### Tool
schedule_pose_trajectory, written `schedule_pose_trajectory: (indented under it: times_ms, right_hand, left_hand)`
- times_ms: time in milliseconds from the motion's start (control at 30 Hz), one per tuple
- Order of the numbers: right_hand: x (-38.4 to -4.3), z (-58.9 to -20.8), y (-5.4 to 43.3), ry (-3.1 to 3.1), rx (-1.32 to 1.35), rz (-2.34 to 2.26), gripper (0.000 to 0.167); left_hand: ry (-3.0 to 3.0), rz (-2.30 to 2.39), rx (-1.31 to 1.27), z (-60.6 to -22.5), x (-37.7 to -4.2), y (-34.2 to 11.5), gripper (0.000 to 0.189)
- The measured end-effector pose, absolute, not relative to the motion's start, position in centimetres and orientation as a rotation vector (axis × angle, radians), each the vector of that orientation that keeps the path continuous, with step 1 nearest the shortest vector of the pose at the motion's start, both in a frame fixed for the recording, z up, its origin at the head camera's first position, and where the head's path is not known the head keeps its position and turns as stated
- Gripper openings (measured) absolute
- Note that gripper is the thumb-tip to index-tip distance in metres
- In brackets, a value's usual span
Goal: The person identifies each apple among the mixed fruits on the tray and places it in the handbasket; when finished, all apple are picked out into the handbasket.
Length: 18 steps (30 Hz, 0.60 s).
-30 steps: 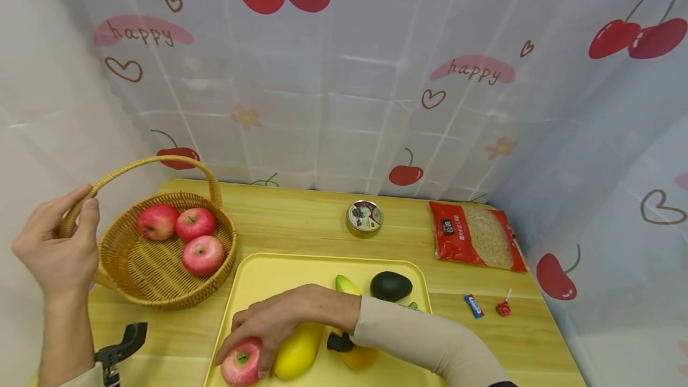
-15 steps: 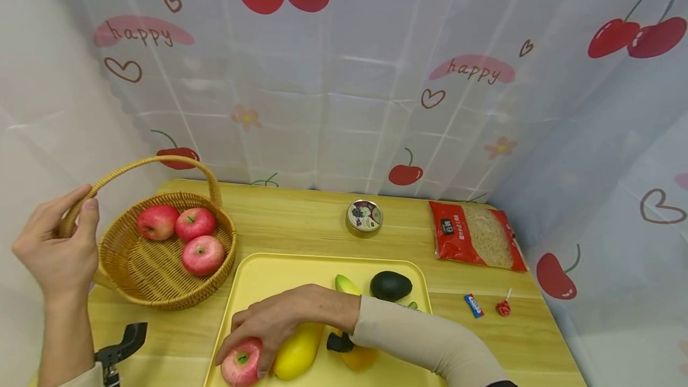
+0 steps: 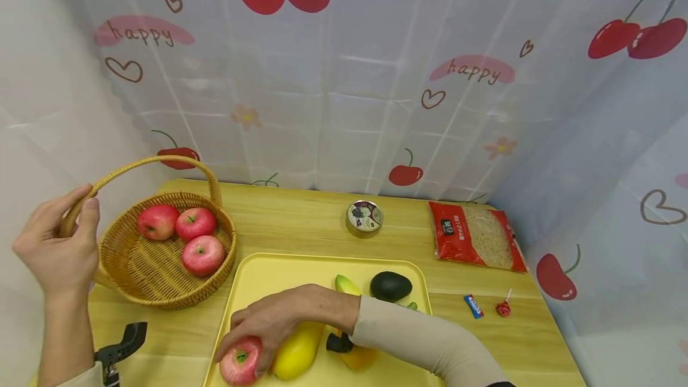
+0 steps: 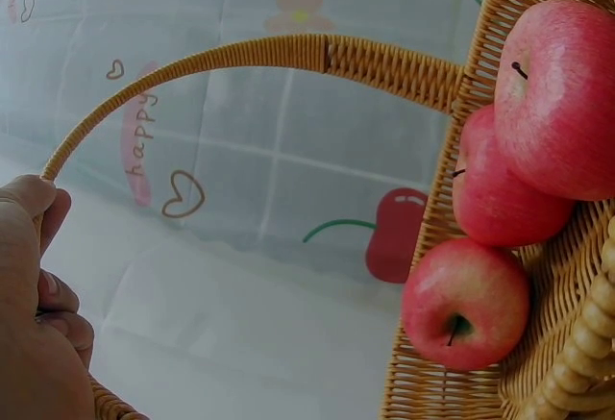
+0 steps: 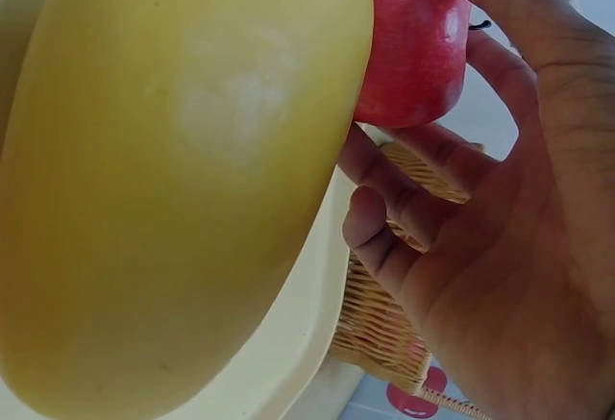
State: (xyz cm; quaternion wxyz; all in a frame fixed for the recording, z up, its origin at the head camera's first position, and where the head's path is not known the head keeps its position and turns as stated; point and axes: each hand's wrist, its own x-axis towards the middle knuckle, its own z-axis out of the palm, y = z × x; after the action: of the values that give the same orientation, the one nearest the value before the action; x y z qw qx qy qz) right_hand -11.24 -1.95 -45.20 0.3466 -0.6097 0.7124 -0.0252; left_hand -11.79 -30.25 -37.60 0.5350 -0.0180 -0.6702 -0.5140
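Observation:
My left hand (image 3: pixel 59 243) grips the arched handle (image 3: pixel 145 162) of a wicker basket (image 3: pixel 161 300); the left wrist view shows the fingers curled round the handle (image 4: pixel 221 56). Inside the basket lie three red apples, one of them (image 3: pixel 203 255) toward the right side. My right hand (image 3: pixel 285 318) reaches over a yellow tray (image 3: pixel 263 264) and holds another red apple (image 3: pixel 240 361) at its front left, thumb and fingers on either side of the fruit. A yellow mango-like fruit (image 3: pixel 298 352) lies right beside that hand and fills much of the right wrist view.
A dark avocado (image 3: pixel 391 286) and a green-yellow fruit (image 3: pixel 347 285) lie on the tray, with an orange fruit (image 3: pixel 359 358) partly under my forearm. Behind stands a round tin (image 3: pixel 364 217). A red bag (image 3: pixel 477 236), blue wrapped candy (image 3: pixel 474 306) and lollipop (image 3: pixel 503 307) lie right.
The right hand and the apple it holds have shifted very slightly left. My left hand, the basket and the other things stay where they were.

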Motion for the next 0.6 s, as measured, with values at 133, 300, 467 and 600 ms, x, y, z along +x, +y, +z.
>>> schedule_pose_trajectory:
  times_ms: [133,300,467,600]
  right_hand:
    - [-11.21,-45.25,-1.97,1.854,-1.595,-0.070,0.073]
    - [-11.28,-44.96,-1.90,1.874,-1.602,-0.082,0.073]
    - [-11.43,-44.48,-1.73,1.894,-1.619,-0.100,0.073]
    - [-11.59,-44.27,-1.67,1.915,-1.630,-0.103,0.072]
  left_hand:
    - [-1.604,-1.211,-0.035,-37.56,-11.74,-30.18,0.015]
    - [-1.597,-1.204,-0.031,-37.45,-11.77,-30.14,0.016]
    - [-1.591,-1.200,-0.040,-37.42,-11.73,-30.15,0.015]
    - [-1.594,-1.197,-0.038,-37.40,-11.68,-30.10,0.016]
